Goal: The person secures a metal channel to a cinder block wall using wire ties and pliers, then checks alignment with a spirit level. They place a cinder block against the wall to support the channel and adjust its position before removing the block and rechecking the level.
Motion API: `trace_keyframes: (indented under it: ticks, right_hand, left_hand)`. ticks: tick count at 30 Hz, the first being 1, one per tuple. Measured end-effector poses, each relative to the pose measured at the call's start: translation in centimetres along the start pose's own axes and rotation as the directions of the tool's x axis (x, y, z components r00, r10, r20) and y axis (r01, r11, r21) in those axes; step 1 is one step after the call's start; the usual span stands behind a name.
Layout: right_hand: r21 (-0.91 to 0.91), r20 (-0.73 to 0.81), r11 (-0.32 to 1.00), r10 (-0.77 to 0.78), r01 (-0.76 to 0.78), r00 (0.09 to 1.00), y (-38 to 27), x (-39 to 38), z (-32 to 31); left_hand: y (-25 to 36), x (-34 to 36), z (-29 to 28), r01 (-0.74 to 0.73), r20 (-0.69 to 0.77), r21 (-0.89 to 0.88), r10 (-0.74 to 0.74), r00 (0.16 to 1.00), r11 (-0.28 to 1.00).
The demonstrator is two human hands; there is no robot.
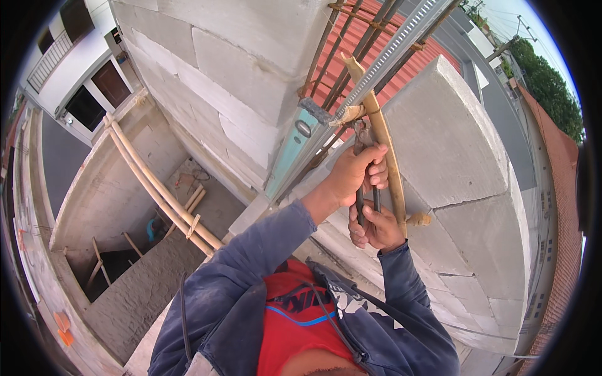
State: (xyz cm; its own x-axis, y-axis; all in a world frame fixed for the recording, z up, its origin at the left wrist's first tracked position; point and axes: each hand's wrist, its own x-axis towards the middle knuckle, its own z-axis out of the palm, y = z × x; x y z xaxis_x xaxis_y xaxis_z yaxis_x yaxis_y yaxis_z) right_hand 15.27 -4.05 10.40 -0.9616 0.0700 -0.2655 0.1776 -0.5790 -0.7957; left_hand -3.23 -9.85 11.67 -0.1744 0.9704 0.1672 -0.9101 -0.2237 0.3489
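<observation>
Pincers [359,203], dark metal, long-handled, are being held head uppermost at a tan fibrous binding [348,114]; whether the jaws are being closed on it cannot be told.

Left hand [359,175]: being wrapped, fingers curled, around the upper handles.

Right hand [379,229]: being folded around the lower handle ends, directly beneath the left.

Bamboo strip [390,163], yellow-brown, split, slightly bowed: being stood just to the right of the pincers.

Metal channel [407,37], grey, straight, perforated: being set aslant behind the binding.

Spirit level [288,153], pale teal, flat-sided, dark-capped: being kept alongside the channel.

Reinforcing bars [342,53], ribbed, rust-brown, cross-tied: being framed between two walls.

Right-hand wall [451,138], smooth grey blocks, thinly jointed; left-hand wall [244,69], similar blocks, paler in patches: both being seen at close range.

Bamboo poles [157,182], round, paired: being extended over a rough grey pit.

Sleeves [251,235], dark blue cloth, dusty: being worn on both arms.
</observation>
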Motion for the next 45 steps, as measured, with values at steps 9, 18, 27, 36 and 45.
trace_keyframes:
  ticks: [9, 18, 27, 36, 45]
  right_hand:
    - [-0.927, -0.305, 0.349, -0.497, -0.134, 0.812, -0.6, -0.8, 8.3]
    - [-0.951, -0.275, 0.11, -0.728, -0.289, 0.628, 1.8, 0.2, 7.9]
    - [-0.789, -0.433, 0.1, -0.791, -0.606, 0.433, 1.2, 3.2, 7.6]
    - [-0.783, -0.358, 0.073, -0.865, -0.617, 0.351, 2.0, 3.7, 6.2]
    - [-0.51, -0.703, 0.836, -0.27, -0.202, 0.658, 1.2, 2.3, 7.1]
  left_hand:
    - [0.9, -1.3, 3.3, 0.001, -0.306, 0.155, 0.048, 0.951, 0.988]
    - [-1.1, -0.4, 3.4, -0.045, -0.423, 0.36, 0.206, 0.882, 0.932]
    - [-1.9, 0.9, 3.7, -0.069, -0.478, 0.441, 0.299, 0.826, 0.895]
    - [-1.3, 1.2, 5.0, -0.009, -0.538, 0.524, 0.339, 0.771, 0.852]
    - [1.5, -2.2, 4.0, 0.014, -0.375, 0.413, 0.156, 0.914, 0.91]
